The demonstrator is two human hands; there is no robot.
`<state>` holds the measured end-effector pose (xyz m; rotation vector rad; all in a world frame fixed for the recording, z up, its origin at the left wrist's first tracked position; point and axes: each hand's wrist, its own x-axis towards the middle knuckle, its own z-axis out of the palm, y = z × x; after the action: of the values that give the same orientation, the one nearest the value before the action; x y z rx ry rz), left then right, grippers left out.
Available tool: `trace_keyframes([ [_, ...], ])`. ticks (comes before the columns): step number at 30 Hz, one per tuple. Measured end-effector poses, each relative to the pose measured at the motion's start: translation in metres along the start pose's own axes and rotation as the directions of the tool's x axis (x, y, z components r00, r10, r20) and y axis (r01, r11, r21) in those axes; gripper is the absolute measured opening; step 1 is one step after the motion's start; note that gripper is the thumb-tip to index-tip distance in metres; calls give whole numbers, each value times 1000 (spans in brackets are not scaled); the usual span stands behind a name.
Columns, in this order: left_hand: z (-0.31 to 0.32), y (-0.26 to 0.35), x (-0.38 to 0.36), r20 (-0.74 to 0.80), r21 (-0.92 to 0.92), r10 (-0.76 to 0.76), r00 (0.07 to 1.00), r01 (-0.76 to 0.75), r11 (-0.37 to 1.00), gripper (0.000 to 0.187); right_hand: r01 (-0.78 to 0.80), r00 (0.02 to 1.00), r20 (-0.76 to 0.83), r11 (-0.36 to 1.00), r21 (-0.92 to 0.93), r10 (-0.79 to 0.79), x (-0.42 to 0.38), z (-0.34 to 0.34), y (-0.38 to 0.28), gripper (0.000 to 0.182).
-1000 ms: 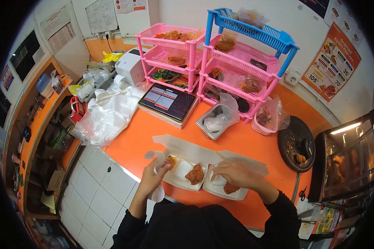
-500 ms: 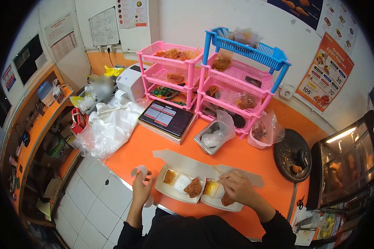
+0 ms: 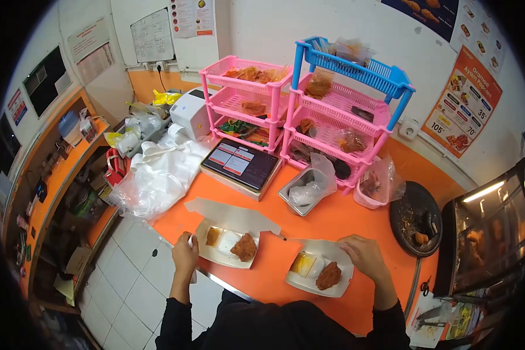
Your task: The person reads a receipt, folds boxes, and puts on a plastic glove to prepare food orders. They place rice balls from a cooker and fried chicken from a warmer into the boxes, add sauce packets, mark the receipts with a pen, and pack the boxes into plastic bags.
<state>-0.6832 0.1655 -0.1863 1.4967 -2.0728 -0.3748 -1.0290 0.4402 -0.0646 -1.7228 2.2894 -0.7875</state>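
Holding a white strip [image 3: 191,240], the left hand [image 3: 185,256] is closed on it beside the left box [image 3: 219,259]. The right hand [image 3: 362,255] is at the right box [image 3: 307,286]; I cannot tell if it pinches. Both boxes, with brown chicken [image 3: 329,276], sit on the orange table [image 3: 267,262].

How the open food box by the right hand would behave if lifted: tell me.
The open food box is probably light and flexible, as its walls look like thin card. It may sag toward the fried piece, which sits at one end. Contents could spill if tilted, since nothing covers them.
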Motion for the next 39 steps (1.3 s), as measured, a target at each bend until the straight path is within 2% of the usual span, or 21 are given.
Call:
trace_keyframes([
  [5,-3,8,1,44,-30,-27,999,28,999,16,-53,998,-21,999,-8,53,-7,7,-24,11],
  [8,0,9,1,6,-55,7,1000,-6,998,16,-118,992,-35,993,28,119,-8,12,-33,11],
  [14,1,14,-4,51,-142,50,997,-43,989,22,-120,976,-173,991,66,129,7,21,-24,14],
  [16,2,19,-8,140,-221,65,988,-33,975,22,-103,994,-25,993,63,105,13,16,-28,18],
  [17,0,22,-9,161,-209,19,987,15,978,19,-100,995,-23,993,66,102,15,11,-29,18],
  [19,0,18,-8,186,-221,23,982,19,975,21,24,959,275,990,139,-62,21,-4,-31,20],
  [21,1,12,-7,205,-234,22,978,27,972,22,55,951,295,989,136,-94,38,-21,-29,23],
  [23,1,8,-5,205,-332,-15,979,84,939,25,95,942,310,987,130,-131,61,-32,-29,25],
  [24,-5,13,-3,195,-332,-24,981,89,939,25,54,961,262,990,128,-86,75,-33,-28,25],
  [26,-31,34,0,164,-593,-110,980,187,783,36,31,973,222,990,134,-61,102,-24,-14,26],
  [27,-46,44,2,153,-589,-131,980,196,784,36,95,924,365,992,78,-117,118,-13,5,26],
  [28,-64,53,5,213,-760,-116,970,239,604,47,171,848,503,985,35,-165,134,-4,11,26],
  [29,-76,55,5,256,-881,-91,962,271,388,58,124,678,734,990,-65,-36,150,-3,0,24],
  [30,-77,47,5,345,-906,-65,936,350,239,63,163,656,751,986,-45,-74,157,12,12,24],
  [31,-86,43,5,410,-908,-32,912,411,86,70,43,495,851,983,178,-176,163,32,37,25],
  [32,-98,44,1,382,-924,55,923,383,-13,73,-115,312,901,929,352,-302,171,56,55,26],
  [33,-111,56,-1,340,-928,142,930,356,-110,76,-279,347,913,906,319,-214,165,63,43,27],
  [34,-114,60,-2,336,-914,104,936,351,-205,78,-446,367,924,851,277,-109,154,67,33,28],
  [36,-126,69,-5,336,-875,144,931,365,-318,79,-418,414,897,843,338,-155,143,93,51,32],
  [37,-128,71,-7,327,-879,124,937,350,-323,79,-413,431,888,840,351,-159,138,100,53,32],
  [39,-129,72,-11,310,-836,198,930,366,-409,82,-424,457,877,831,360,-147,131,116,51,32],
])
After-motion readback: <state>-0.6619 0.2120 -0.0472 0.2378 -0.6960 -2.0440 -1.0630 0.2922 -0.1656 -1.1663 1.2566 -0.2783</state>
